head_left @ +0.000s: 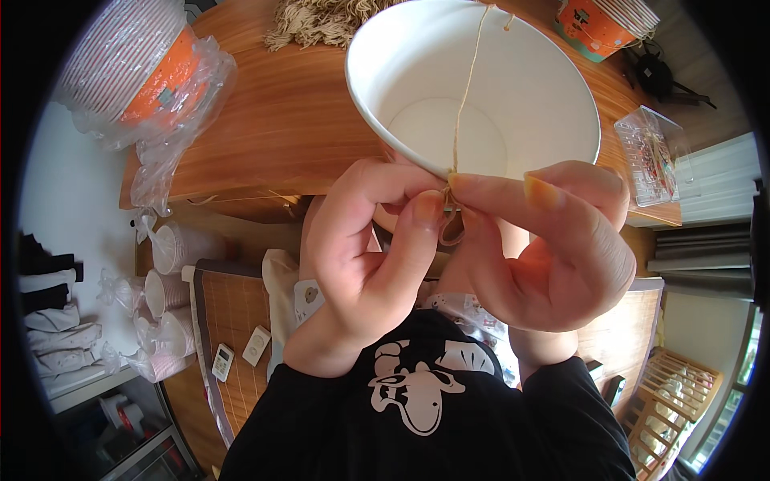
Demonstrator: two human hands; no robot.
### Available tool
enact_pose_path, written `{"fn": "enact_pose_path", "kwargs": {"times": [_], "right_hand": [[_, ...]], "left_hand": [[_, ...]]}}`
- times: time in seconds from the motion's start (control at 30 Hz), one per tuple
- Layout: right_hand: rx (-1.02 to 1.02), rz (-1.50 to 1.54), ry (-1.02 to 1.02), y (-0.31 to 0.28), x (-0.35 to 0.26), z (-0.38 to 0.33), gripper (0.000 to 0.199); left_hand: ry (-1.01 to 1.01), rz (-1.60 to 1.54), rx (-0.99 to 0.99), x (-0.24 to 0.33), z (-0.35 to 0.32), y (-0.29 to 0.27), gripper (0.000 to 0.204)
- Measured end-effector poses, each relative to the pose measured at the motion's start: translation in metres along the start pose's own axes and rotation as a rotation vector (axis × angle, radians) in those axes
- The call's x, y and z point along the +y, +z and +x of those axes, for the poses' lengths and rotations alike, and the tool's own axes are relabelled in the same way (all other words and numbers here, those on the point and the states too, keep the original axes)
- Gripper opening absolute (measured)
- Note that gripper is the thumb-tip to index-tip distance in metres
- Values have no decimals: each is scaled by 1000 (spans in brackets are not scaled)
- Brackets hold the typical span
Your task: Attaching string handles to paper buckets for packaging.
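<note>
A large white paper bucket (529, 104) is tilted so its open mouth faces me, above the wooden table's near edge. Thin tan twine (462, 112) runs across the mouth from a hole in the far rim to the near rim. At the near rim the twine bunches into a small loop and knot. My left hand (361, 240) pinches the twine there between thumb and forefinger. Pressed close beside it, my right hand (553, 240) grips the same twine with thumb and forefinger. The bucket's outer side is mostly hidden.
Wrapped stacked buckets (152, 72) stand on the wooden table (265, 120) at left. A twine bundle (321, 20) lies at the back. At right are orange buckets (597, 28), a black tool (658, 72) and a clear box (648, 156). More wrapped stacks (172, 297) sit lower left.
</note>
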State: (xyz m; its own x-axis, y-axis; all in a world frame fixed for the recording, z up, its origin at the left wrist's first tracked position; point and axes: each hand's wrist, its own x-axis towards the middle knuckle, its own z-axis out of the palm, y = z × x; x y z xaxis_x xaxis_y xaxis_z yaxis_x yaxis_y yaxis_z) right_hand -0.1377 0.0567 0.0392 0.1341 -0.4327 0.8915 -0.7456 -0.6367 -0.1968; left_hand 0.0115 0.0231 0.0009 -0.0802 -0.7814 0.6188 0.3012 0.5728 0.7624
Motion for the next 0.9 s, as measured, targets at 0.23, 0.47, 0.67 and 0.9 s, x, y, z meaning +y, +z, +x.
{"fn": "enact_pose_path", "kwargs": {"times": [0.23,0.47,0.67,0.9], "right_hand": [[38,26,15,4,-1,-1,57],[-43,-34,-5,-7,0,0,59],[-61,-28,24,-11,-1,0,62],[-69,32,81,-13,-2,1,64]], "left_hand": [[127,159,9,-1,2,1,3],[247,330,32,-4,1,3,8],[222,464,58,3,-1,6,13],[183,407,37,4,-1,4,11]]}}
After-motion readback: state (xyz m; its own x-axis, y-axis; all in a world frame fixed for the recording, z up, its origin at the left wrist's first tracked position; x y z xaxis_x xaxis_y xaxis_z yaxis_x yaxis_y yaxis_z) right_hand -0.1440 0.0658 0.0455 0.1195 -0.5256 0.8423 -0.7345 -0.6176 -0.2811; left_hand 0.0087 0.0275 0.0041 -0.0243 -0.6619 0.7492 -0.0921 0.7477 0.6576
